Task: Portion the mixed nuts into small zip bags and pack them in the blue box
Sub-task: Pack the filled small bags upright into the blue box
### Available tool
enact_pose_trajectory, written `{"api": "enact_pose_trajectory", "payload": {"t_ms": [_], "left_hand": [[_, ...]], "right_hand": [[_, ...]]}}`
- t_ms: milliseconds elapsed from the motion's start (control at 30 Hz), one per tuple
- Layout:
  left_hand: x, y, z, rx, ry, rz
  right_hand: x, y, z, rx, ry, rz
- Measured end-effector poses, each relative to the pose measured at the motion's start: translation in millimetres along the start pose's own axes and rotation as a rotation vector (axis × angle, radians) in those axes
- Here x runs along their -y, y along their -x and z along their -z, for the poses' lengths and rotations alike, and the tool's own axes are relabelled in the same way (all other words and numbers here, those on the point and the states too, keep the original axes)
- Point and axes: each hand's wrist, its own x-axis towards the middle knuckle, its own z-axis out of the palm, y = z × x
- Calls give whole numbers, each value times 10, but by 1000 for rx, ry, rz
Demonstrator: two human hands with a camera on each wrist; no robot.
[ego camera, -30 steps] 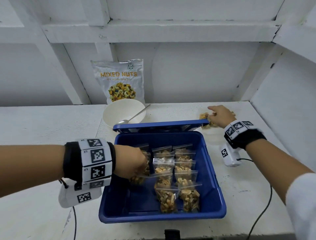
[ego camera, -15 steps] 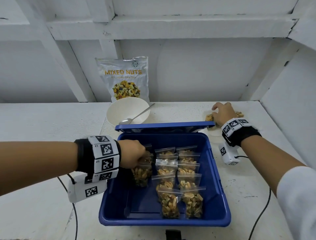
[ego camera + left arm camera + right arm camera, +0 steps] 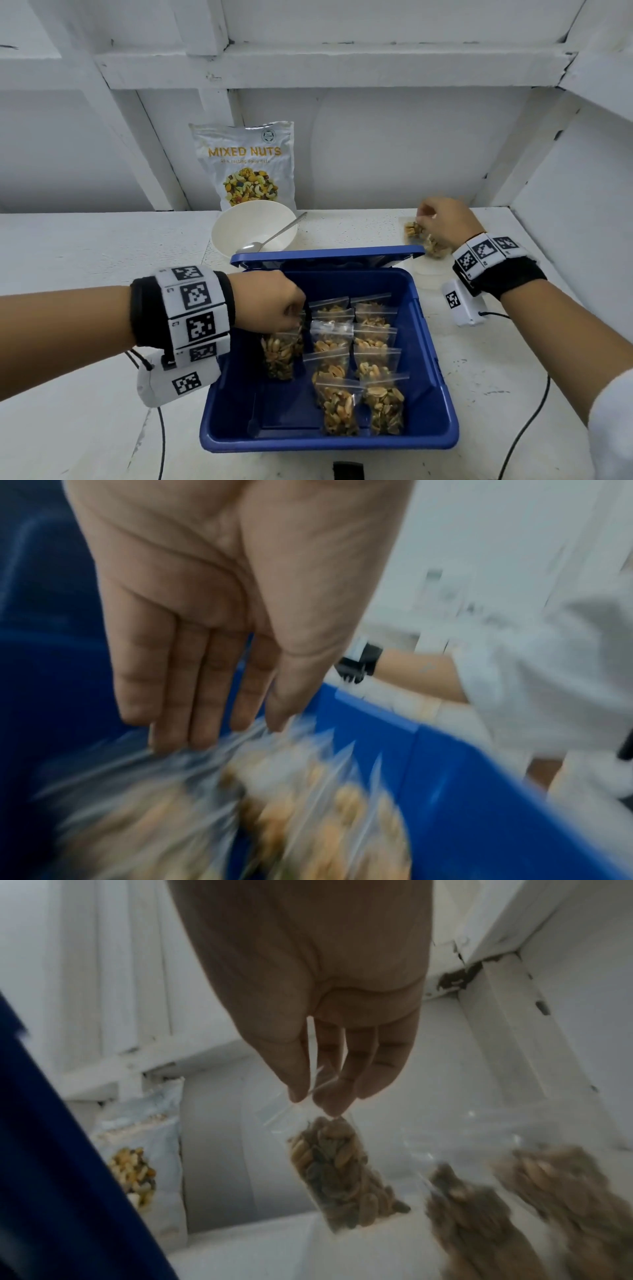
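On the white table (image 3: 85, 342), centre front, sits the blue box (image 3: 435, 404), lid (image 3: 325, 256) tipped open at the far edge. Left hand (image 3: 270, 301) is over the box's left side, thumb and fingertips (image 3: 178, 731) pinching the clear top edge of a zip bag of nuts (image 3: 279, 354); the bag hangs inside the box, left of the packed bags. Left wrist view is motion-blurred, fingers close together on the plastic, nuts below unreadable in detail. Packed zip bags (image 3: 358, 363) lie in two overlapping columns in the box's centre and right part. Right hand (image 3: 445, 219) is raised over the far right of the table, beyond the box's right corner, thumb and fingers (image 3: 329, 1096) pinching the top of another filled zip bag (image 3: 342, 1169) that dangles clear of the surface. Two more filled bags (image 3: 496, 1213) lie on the table just right of it, blurred. White bowl (image 3: 253, 231) with a spoon (image 3: 270, 236) resting in it stands behind the box on the left, touching or nearly touching the lid, cannot tell which. Mixed nuts pouch (image 3: 245, 164) stands upright against the back wall, directly behind the bowl.
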Motion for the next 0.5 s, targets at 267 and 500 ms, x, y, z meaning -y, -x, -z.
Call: {"api": "enact_pose_trajectory", "payload": {"t_ms": [267,500], "left_hand": [[-50,295,443,-473,333,-55],[-161,265,576,-880,714,-96]], "right_hand": [[559,501,749,-312,-122,251],[1076,1036,998,-329,-283,407]]}}
